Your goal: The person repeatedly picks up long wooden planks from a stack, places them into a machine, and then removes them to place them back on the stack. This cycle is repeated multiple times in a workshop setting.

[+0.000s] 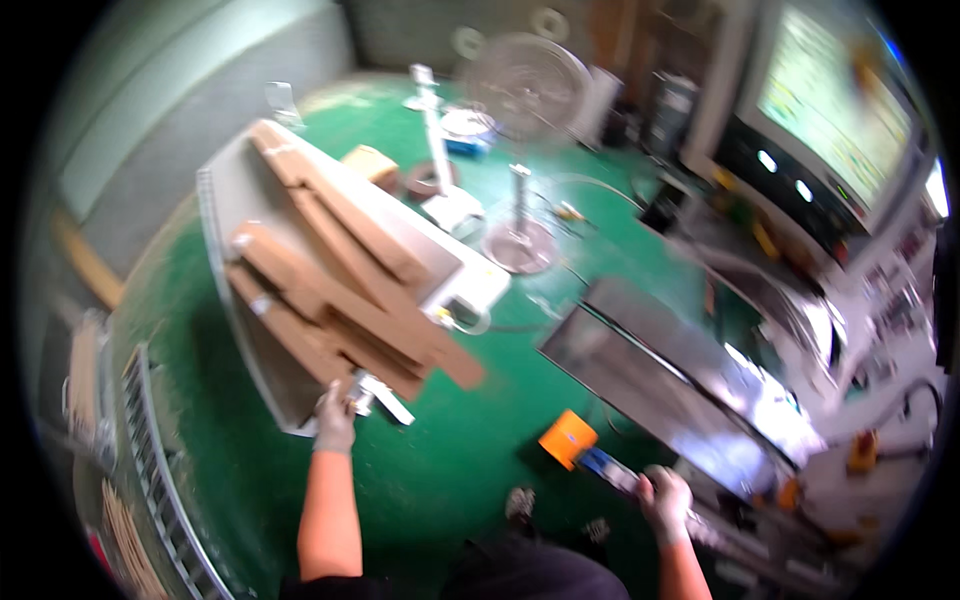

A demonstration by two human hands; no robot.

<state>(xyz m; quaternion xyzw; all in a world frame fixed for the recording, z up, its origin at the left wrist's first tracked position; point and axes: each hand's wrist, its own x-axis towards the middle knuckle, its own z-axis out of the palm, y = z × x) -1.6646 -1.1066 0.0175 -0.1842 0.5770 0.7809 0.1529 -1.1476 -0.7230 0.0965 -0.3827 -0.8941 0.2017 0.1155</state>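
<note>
My left hand (335, 420), in a pale glove, grips the near end of a long cardboard piece (330, 350) in a stack of brown cardboard strips (340, 270) lying on a grey table (225, 200). A small white part (385, 398) sticks out beside that hand. My right hand (665, 500), also gloved, holds a tool with a blue body and an orange head (568, 438), low over the green floor (450, 470). The picture is blurred by motion.
A standing fan (520, 95) on a round base (520, 245) is behind the table. A long shiny metal machine bed (660, 380) runs at the right, with a control panel and screen (835, 110) above. Metal racks (150, 450) line the left.
</note>
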